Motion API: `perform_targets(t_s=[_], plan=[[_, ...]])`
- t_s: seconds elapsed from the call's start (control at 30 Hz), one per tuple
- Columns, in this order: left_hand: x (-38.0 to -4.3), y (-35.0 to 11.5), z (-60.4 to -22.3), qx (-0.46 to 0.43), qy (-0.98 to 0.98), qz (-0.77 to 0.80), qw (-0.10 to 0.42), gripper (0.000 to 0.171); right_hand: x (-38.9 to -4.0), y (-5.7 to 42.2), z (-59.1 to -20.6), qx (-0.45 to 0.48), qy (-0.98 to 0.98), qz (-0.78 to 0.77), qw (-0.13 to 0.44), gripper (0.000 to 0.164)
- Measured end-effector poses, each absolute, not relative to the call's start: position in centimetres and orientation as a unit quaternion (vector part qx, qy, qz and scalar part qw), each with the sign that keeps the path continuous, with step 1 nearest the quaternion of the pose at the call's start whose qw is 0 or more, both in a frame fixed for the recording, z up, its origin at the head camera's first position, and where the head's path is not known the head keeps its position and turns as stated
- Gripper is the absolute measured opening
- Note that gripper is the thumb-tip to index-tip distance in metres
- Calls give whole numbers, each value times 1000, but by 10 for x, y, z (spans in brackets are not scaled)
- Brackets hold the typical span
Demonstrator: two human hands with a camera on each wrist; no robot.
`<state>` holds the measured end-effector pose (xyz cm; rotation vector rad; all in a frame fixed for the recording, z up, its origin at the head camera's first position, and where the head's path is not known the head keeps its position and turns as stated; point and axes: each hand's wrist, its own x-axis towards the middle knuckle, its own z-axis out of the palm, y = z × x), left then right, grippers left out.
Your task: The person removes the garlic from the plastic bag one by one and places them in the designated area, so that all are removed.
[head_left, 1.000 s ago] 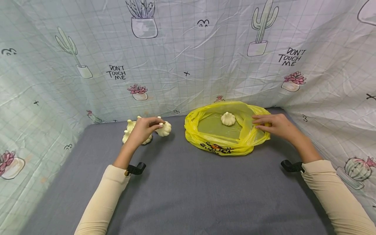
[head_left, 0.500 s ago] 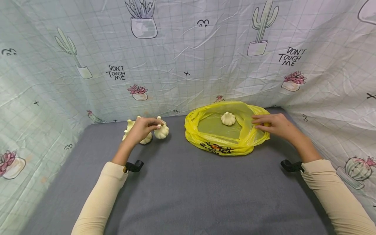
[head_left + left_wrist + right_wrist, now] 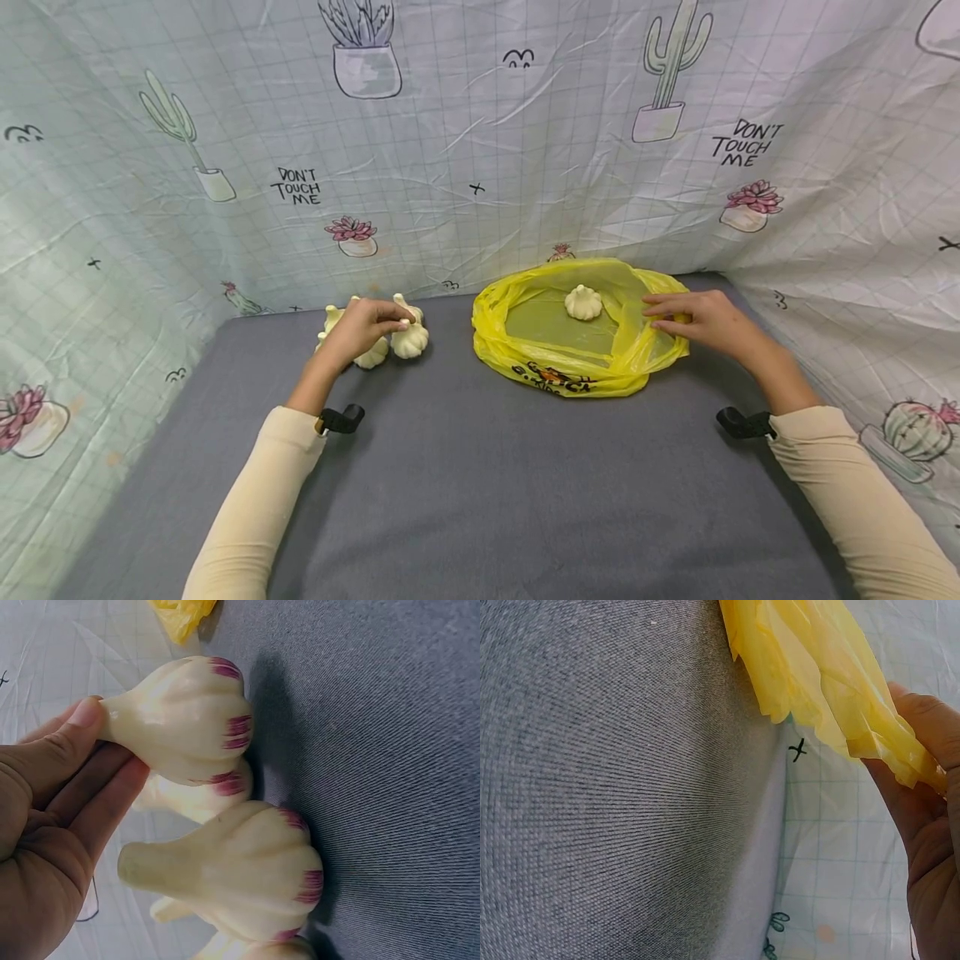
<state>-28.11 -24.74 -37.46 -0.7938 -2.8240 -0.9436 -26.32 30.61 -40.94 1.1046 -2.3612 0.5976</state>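
My left hand (image 3: 356,329) pinches the neck of a cream garlic bulb (image 3: 187,712) with purple streaks at its base. The bulb is close over the grey cloth. Beside it sits another garlic bulb (image 3: 247,870), and one more garlic bulb (image 3: 232,784) shows partly behind the held one. Over on the right, my right hand (image 3: 699,319) grips the rim of a yellow plastic bag (image 3: 810,667), thumb on one side and fingers on the other. The bag's mouth is spread wide, and a single garlic bulb (image 3: 583,302) lies inside.
Further garlic bulbs (image 3: 332,317) stand at the back left, partly hidden by the left hand. A printed curtain (image 3: 465,125) hangs behind the grey cloth-covered table (image 3: 510,483) and along both sides.
My left hand has shifted slightly left and toward me with the garlic bulb, and another bulb now shows behind it. My right hand and the bag have stayed put.
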Motion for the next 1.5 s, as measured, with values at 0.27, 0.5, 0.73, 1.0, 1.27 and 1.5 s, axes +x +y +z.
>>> perform_targets(t_s=[0.27, 0.5, 0.73, 1.0, 1.27, 1.5], plan=[[-282, -248, -380, -226, -924, -309, 17, 19, -259, 306, -410, 387, -867, 226, 217, 29], [-282, -244, -382, -220, -926, -306, 18, 17, -259, 306, -411, 389, -865, 228, 222, 31], [-291, -240, -382, -227, -929, -291, 21, 15, -261, 307, -414, 387, -865, 228, 224, 33], [-296, -246, -380, -224, -935, -271, 34, 15, -259, 306, -414, 382, -867, 225, 226, 35], [-295, -251, -377, -221, -943, -244, 45, 16, -258, 308, -412, 374, -874, 215, 224, 36], [-295, -249, -377, -212, -943, -254, 33, 17, -259, 307, -412, 379, -873, 215, 218, 34]])
